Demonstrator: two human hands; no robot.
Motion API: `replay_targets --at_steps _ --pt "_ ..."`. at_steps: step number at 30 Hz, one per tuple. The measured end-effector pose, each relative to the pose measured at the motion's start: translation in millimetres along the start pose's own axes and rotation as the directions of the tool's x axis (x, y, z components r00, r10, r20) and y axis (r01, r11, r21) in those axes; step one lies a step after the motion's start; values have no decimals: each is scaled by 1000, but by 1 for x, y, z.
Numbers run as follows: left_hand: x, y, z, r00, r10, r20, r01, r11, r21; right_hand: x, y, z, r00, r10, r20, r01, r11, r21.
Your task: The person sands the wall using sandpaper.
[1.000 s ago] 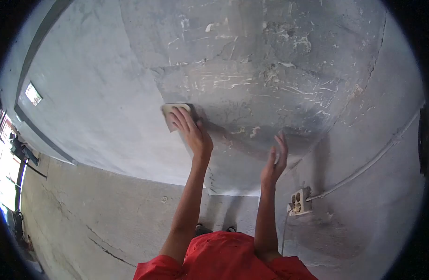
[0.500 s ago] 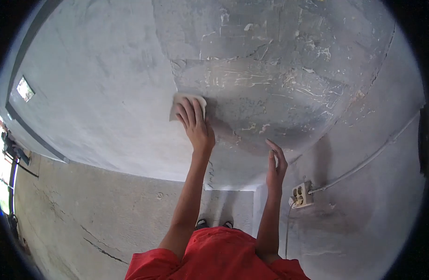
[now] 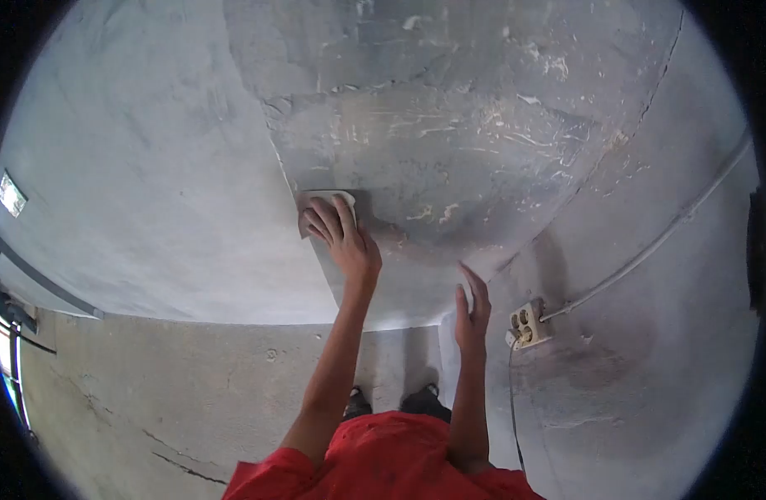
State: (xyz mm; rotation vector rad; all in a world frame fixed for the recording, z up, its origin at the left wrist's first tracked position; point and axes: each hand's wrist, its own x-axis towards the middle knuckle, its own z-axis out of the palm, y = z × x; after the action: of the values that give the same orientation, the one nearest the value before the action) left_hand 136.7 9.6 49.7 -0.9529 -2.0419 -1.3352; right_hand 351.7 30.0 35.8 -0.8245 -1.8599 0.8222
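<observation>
My left hand (image 3: 345, 237) presses a pale sheet, probably folded sandpaper (image 3: 327, 194), flat against the wall (image 3: 174, 242). Its fingers lie bent over the sheet, at the left edge of a rough, darker grey patch (image 3: 433, 183). Flakes and streaks of whitish residue mark that patch. Lower and to the right, my right hand (image 3: 474, 308) is raised in front of the wall near the corner. It holds nothing, with its thumb and fingers apart. Whether its fingertips touch the wall I cannot tell.
A multi-socket outlet (image 3: 528, 325) with a plug and hanging cord is on the right wall. A conduit (image 3: 649, 250) runs up from it. The concrete floor (image 3: 233, 367) has cracks. A bright opening (image 3: 6, 358) is at the far left, and a small bright square (image 3: 12, 194) shows on the wall.
My left hand has slid the sheet down and slightly right along the patch's edge. My right hand stays raised with its fingers apart. The view has shifted a little.
</observation>
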Motion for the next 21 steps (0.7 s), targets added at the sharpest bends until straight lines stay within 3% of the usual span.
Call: replay_targets --at_steps 1,3,5,7,8,9,11,12,15,17,21 --pt "-11 -8 1 1000 5 3 -5 1000 13 0 3 4 993 -100 -59 92 987 -132" --pt "-52 -37 18 977 12 215 -53 982 184 -2 24 18 990 -141 17 142 977 -158" --pt "-82 -39 23 974 7 229 -39 990 137 -5 36 31 957 -196 213 265 887 -377" --pt "-81 -20 20 980 -130 149 142 988 -68 -4 41 32 935 -194 297 297 885 -358" --pt "-55 -1 11 997 -44 68 46 999 -29 -6 42 30 905 -175 389 320 881 -349" --pt "-25 17 2 997 -49 66 50 999 -18 -3 42 26 901 -176 396 322 884 -340" --pt "20 38 -10 994 31 -103 -33 999 -13 7 36 13 830 -196 523 253 967 -40" --pt "19 32 -11 994 30 -108 -30 1000 -3 7 33 5 825 -202 528 256 966 -31" --pt "-1 1 10 990 104 -93 -90 985 147 15 20 -19 784 -279 554 326 945 15" --pt "-57 -24 18 997 -63 39 63 998 15 7 20 -29 818 -143 557 161 987 17" --pt "-84 -13 14 980 -103 170 101 995 22 0 45 -39 740 -163 653 162 985 62"
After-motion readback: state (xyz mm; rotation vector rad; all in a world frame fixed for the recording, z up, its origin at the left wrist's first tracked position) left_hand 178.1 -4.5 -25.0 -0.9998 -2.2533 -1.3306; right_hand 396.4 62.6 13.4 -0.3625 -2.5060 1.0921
